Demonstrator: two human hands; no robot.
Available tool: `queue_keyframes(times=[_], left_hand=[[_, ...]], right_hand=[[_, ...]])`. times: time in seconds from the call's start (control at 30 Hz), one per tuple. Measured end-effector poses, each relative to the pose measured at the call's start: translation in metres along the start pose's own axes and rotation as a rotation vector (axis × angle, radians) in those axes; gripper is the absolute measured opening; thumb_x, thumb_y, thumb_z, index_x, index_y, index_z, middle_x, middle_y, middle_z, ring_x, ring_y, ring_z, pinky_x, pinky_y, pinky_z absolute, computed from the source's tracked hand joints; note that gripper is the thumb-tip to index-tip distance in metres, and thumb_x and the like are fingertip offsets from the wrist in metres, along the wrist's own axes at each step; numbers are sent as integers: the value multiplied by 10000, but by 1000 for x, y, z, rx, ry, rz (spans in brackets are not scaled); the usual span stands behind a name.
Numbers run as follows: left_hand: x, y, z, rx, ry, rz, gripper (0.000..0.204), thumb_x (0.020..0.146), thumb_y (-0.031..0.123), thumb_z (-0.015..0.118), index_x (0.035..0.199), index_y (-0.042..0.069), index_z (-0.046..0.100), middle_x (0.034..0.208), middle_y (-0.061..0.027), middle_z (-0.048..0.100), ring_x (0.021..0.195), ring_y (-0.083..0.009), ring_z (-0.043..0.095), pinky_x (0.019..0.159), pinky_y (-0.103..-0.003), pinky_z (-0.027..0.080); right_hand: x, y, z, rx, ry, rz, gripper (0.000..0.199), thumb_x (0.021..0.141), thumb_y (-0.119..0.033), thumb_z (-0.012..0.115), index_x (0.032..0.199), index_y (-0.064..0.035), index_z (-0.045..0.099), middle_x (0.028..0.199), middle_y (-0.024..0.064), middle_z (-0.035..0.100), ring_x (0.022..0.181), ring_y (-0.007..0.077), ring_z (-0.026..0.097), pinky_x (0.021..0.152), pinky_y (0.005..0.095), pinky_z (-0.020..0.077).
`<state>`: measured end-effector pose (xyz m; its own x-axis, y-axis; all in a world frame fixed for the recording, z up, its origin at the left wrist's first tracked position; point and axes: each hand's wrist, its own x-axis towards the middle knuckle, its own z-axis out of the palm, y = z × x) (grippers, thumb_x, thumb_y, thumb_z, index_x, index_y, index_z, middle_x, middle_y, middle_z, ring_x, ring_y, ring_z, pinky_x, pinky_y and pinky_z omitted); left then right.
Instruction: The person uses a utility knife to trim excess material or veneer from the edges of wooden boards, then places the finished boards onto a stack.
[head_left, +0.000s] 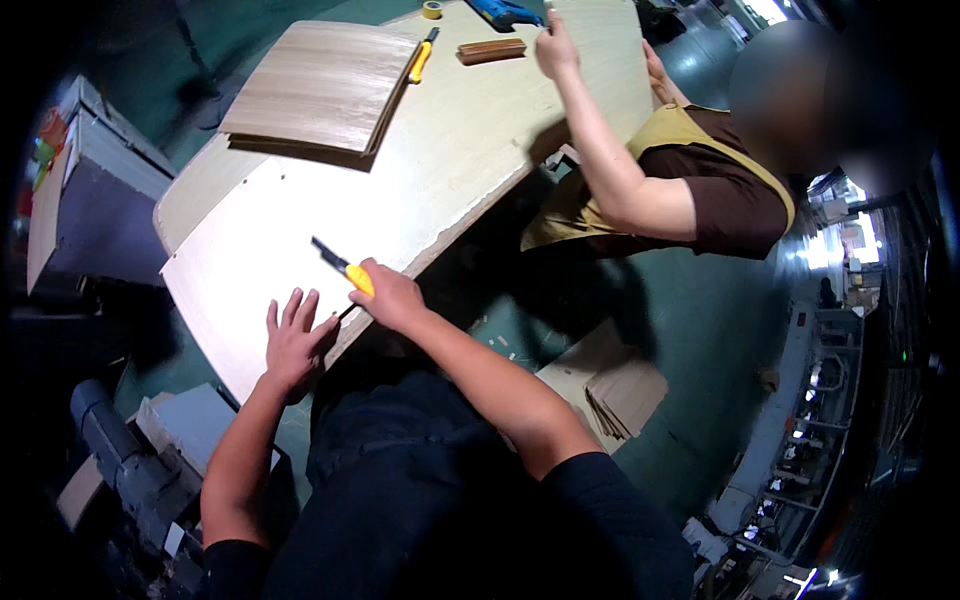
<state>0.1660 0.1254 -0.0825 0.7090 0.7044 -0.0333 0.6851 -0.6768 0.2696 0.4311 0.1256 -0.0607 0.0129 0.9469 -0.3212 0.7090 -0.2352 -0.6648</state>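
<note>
Yellow knife (pixel 350 273) near veneer stack (pixel 320 85)

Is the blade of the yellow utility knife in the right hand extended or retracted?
Extended: a dark blade projects from the yellow utility knife gripped by the right hand, over the pale wooden panel.

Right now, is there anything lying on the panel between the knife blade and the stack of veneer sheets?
Nothing visible. The right hand holds the yellow utility knife over the pale panel, the left hand lies flat beside it, and bare panel surface runs up to the veneer stack.
</note>
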Motion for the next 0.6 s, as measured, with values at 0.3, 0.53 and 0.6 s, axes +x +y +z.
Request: queue_keyframes(times=[0.3, 0.53, 0.6], left_hand=[[80, 68, 34, -43, 145, -292, 489, 990, 282, 679, 1462, 403, 638, 1708, -118, 405, 1619, -364, 298, 1250, -758, 115], [84, 57, 20, -322, 146, -254, 596, 932, 298, 718, 1482, 122, 572, 1679, -183, 409, 1610, -356, 304, 1253, -743, 152], [62, 48, 3, -178, 29, -234, 695, 912, 346, 752, 1517, 86, 529, 1699, -185, 370, 1621, -365, 276, 1258, -744, 146]], right_hand=[[-56, 59, 1, 204, 377, 117, 478, 999, -337, 760, 1333, -68, 548, 1096, 284, 736, 1036, 504, 716, 853, 549, 576], [-102, 70, 16, 130, 358, 69, 668, 1027, -252, 685, 1613, -116, 393, 1314, 316, 643, 1161, 526, 657, 942, 554, 553], [-113, 62, 18, 69, 290, 55, 657, 1041, -232, 660, 1632, -153, 384, 1287, 285, 648, 1106, 521, 667, 916, 560, 557]])
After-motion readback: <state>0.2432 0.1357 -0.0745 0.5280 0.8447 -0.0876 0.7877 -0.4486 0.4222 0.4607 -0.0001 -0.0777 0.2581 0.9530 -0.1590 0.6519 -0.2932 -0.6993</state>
